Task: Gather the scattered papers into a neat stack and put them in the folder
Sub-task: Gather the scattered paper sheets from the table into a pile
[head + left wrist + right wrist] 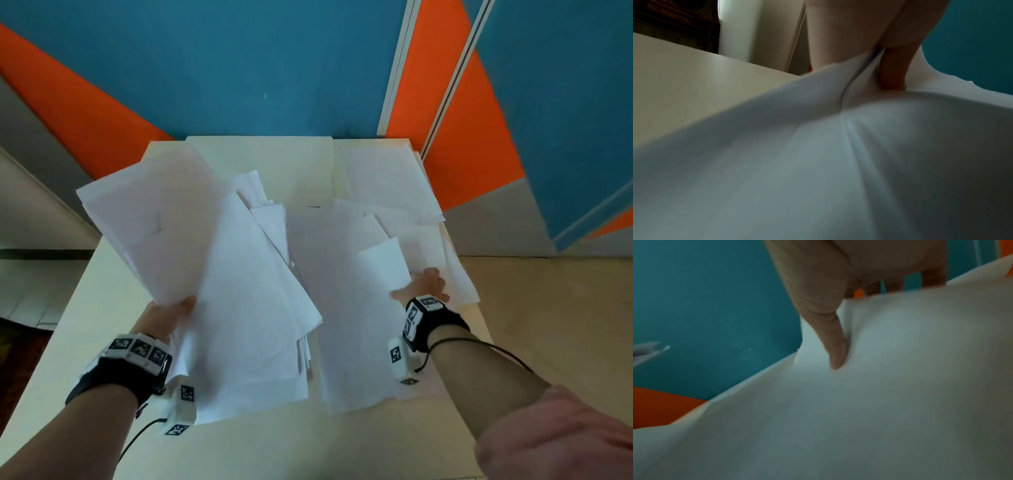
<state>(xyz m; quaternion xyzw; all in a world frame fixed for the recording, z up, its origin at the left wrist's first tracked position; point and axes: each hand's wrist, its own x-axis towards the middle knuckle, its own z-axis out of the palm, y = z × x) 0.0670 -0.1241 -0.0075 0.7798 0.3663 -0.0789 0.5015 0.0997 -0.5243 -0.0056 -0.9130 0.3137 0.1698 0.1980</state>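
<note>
Many white paper sheets (342, 274) lie fanned over a white table (85, 308). My left hand (168, 313) grips a raised bunch of sheets (164, 226) at the left, thumb on top; in the left wrist view the thumb (894, 71) presses into the creased sheets (818, 146). My right hand (423, 286) holds the lifted corner of a sheet (383, 267) on the right; in the right wrist view the thumb (836, 344) lies on the paper (859, 402) and the fingers go behind it. A pale flat folder (274, 161) seems to lie at the table's far edge, partly covered.
The table's far edge meets a blue and orange wall (239, 68). Bare tabletop shows along the left side and the near edge (274, 452). Tiled floor (548, 325) lies to the right, past the table's edge.
</note>
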